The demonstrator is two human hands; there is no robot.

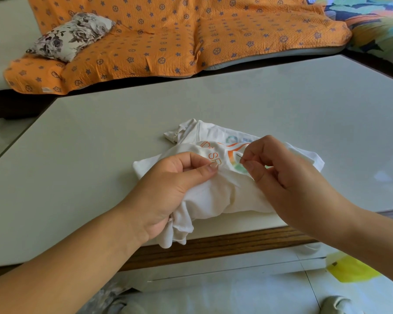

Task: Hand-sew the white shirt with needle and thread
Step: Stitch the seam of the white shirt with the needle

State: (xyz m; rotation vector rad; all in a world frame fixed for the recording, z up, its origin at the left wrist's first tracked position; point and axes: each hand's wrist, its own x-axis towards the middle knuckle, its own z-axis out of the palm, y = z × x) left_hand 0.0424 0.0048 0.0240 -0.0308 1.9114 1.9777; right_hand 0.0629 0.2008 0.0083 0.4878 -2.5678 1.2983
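A crumpled white shirt (216, 191) with an orange and multicoloured print lies near the front edge of the pale table (100, 155). My left hand (168, 189) bunches the shirt's left part, thumb and forefinger pinching a fold beside the orange letters. My right hand (281, 175) hovers over the print, its thumb and forefinger pinched on a thin dark needle (239, 159) whose tip points into the cloth. The thread is too fine to make out.
The table's wooden front edge (213, 248) runs just below the shirt. A sofa with an orange patterned cover (191, 37) and a floral cushion (73, 35) stands behind the table. A yellow object (352, 268) lies on the tiled floor at lower right.
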